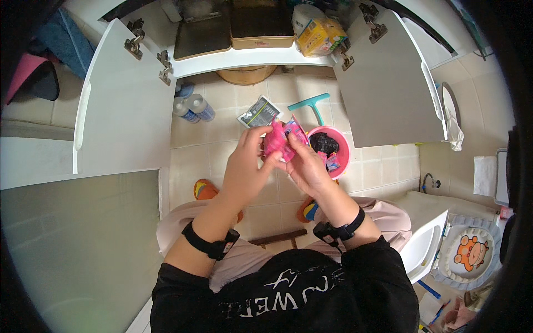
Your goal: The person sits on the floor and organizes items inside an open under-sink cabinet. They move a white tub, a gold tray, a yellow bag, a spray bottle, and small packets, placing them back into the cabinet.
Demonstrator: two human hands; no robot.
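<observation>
Above the tiled floor, my left hand (246, 160) grips a crumpled pink bundle (275, 139), which looks like thin plastic. My right hand (307, 165) holds a pink printed packet (295, 130) against it, thumb on top. The two pink things touch, and my fingers hide parts of both. Just right of my right hand stands a pink bucket (346, 155) with a black plastic bag (325, 143) and small pink wrappers (332, 161) inside. Beyond my hands a grey-green printed pouch (261, 112) lies flat near a teal squeegee (313, 104).
Two white cabinet doors (125, 108) (391, 83) stand swung out on both sides. Inside the cabinet sit dark storage boxes (262, 43) and a yellow package (322, 37). Clear bottles (200, 107) stand at left. A potty seat with a cartoon (470, 254) is at lower right.
</observation>
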